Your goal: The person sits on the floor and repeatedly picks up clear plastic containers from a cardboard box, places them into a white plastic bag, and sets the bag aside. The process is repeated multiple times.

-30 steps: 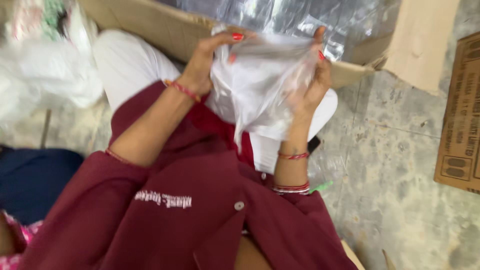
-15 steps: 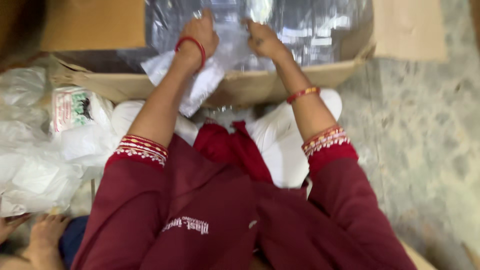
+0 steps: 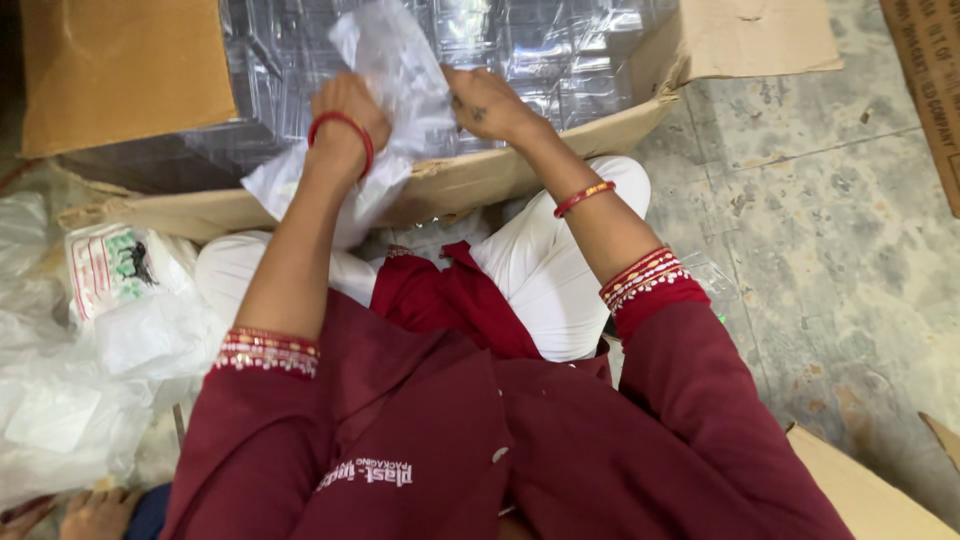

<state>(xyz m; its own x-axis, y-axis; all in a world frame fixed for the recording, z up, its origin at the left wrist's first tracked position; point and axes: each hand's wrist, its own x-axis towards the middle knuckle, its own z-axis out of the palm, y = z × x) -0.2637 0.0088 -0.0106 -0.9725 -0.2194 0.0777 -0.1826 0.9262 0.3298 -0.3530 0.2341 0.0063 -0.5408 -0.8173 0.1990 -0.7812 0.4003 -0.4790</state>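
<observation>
Both hands work at the near edge of a large open cardboard box (image 3: 130,70) that lies on the floor (image 3: 830,230) at the far side of the scene. The left hand (image 3: 345,120) is closed on a clear plastic bag (image 3: 395,70), with its fingers wrapped into the crumpled film and a red bangle (image 3: 345,125) at the wrist; the bag rises above that hand and also trails down to the left, over the box's near wall. The right hand (image 3: 490,100) sits just right of the bag at about the same height, fingers curled and pinched on the bag's right edge, so the film is held between the two hands. Inside the box, behind and beneath the hands, lie stacked clear plastic trays (image 3: 560,50) with shiny moulded surfaces that fill the box from left to right. The box's right flap (image 3: 760,40) is folded outward over the floor. The person sits on the floor with legs in white trousers (image 3: 560,270) tucked against the box, and wears a maroon garment (image 3: 450,440) with embroidered cuffs; a second red and gold bangle (image 3: 585,198) circles the right forearm. At the left, beside the person's knee, lies a heap of loose clear and white plastic bags (image 3: 90,360), one of them a white printed bag (image 3: 115,270). Part of another cardboard box (image 3: 870,490) shows at the near right corner, and a flat piece of cardboard (image 3: 935,80) lies at the far right edge.
</observation>
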